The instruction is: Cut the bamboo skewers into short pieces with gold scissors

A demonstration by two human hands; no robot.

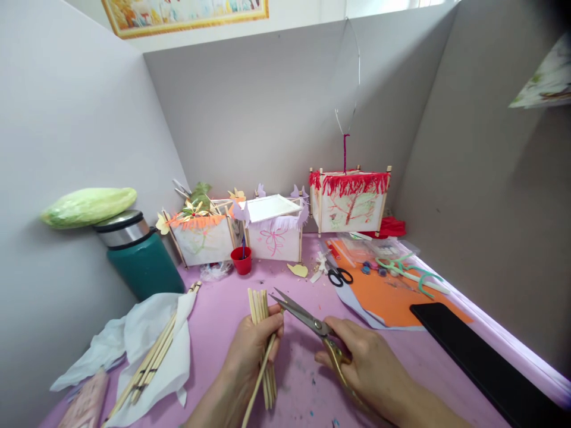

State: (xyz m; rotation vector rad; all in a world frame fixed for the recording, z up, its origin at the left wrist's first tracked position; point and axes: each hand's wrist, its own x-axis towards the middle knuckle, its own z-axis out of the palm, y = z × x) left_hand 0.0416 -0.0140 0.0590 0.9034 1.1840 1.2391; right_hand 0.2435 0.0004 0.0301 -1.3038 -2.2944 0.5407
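Note:
My left hand (256,339) is closed around a bundle of thin pale wooden sticks (259,303), held nearly upright at the bottom centre. One stick (257,386) slants across the bundle, its upper end near my thumb. To the right, my right hand (363,356) grips large metal scissors (317,325) by their gold-coloured handles. The scissor blades are slightly apart and point up and left, with their tips close to my left fingertips and the top of the bundle.
Paper-sided lanterns (273,241) and a red cup (241,261) stand at the back. Left are a green bottle (143,261) and sticks on white paper (172,368). Black-handled scissors (340,277), orange sheets (379,297) and a black slab (473,356) lie right.

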